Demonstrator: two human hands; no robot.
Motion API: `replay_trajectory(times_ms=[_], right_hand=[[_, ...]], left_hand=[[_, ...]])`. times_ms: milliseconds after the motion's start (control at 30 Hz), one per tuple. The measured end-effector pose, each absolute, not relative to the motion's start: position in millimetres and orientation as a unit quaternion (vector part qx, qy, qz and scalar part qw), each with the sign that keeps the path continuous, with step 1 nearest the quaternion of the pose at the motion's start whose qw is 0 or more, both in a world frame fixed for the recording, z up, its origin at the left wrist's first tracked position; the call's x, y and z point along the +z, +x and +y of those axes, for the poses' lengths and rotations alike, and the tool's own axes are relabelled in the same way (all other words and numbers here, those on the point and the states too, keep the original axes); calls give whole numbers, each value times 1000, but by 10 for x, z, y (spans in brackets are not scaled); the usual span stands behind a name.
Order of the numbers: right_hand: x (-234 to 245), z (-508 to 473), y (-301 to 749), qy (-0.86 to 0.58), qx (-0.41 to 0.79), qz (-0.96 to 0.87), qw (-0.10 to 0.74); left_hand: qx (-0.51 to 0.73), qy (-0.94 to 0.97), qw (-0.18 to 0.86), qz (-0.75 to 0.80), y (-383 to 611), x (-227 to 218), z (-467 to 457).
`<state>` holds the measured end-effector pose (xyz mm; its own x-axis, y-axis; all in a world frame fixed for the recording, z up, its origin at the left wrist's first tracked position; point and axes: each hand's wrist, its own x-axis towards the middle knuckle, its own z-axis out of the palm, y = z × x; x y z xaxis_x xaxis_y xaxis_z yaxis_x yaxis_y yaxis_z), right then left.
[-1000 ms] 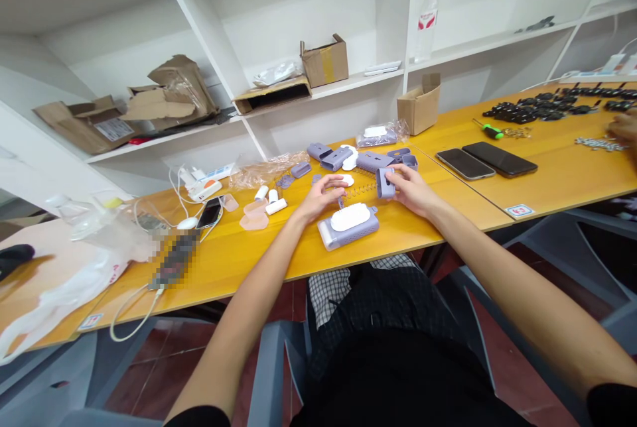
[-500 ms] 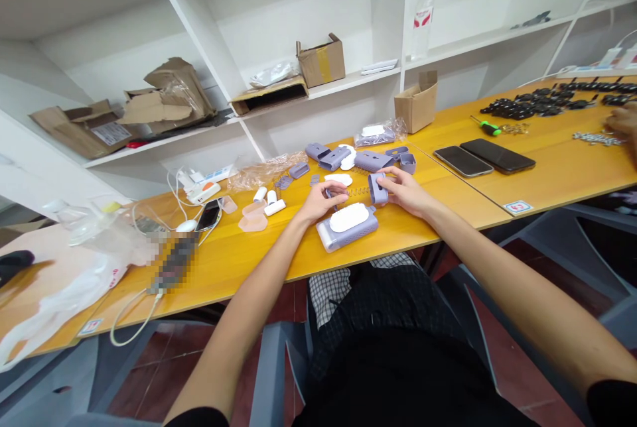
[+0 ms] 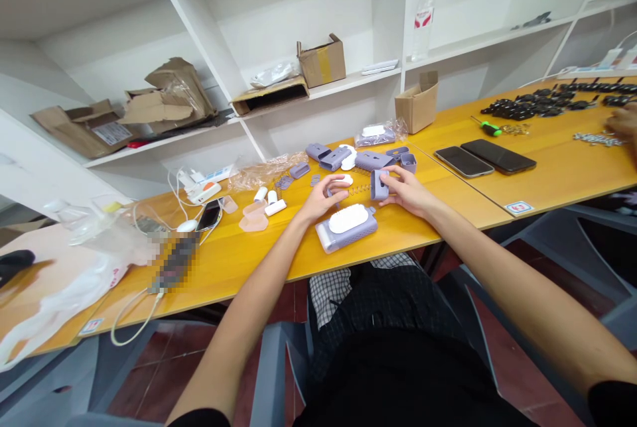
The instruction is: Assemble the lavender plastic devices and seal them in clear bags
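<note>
My right hand (image 3: 401,188) grips a small purple plastic housing (image 3: 379,185) with an oval hole, standing on end just above the table. Across from it, my left hand (image 3: 324,199) has its fingers curled together; a sliver of purple shows between them, but most of what they hold is hidden. A thin coil spring (image 3: 359,189) lies between the two hands. Directly below them a larger purple case (image 3: 351,236) with a ribbed side and a white oval pad (image 3: 348,218) on top rests on the table. Another white oval piece (image 3: 344,180) is partly covered by my left fingers.
Behind my hands lie several purple housings (image 3: 336,158). White cylinders (image 3: 275,207) and translucent pinkish covers (image 3: 253,216) are to the left. Two phones (image 3: 497,156), a green screwdriver (image 3: 490,128) and a co-worker's hand (image 3: 622,119) are to the right. Shelves stand behind.
My left hand has lifted and turned slightly, its fingers now over the white oval piece. The right hand and its purple housing have shifted a little to the right.
</note>
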<state>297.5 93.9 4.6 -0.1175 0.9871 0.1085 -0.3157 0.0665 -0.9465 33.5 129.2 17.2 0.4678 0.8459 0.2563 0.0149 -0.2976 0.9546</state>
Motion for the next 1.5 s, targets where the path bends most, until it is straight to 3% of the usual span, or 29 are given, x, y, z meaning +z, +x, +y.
replay_trajectory(times_ms=[400,800,1033,1500], right_hand=[[223,1027,3288,-374,544,-439,609],[186,931,3037,-373,519,-511,576],[220,931,3081,-371,435,-568,592],[254,934,3179,-345,442,-558,612]], left_hand=[[378,681,545,312,126,272,1298],[402,688,497,343,217,267,1280],[338,638,575,385,230,209,1277],[343,581,646,357,240,200,1282]])
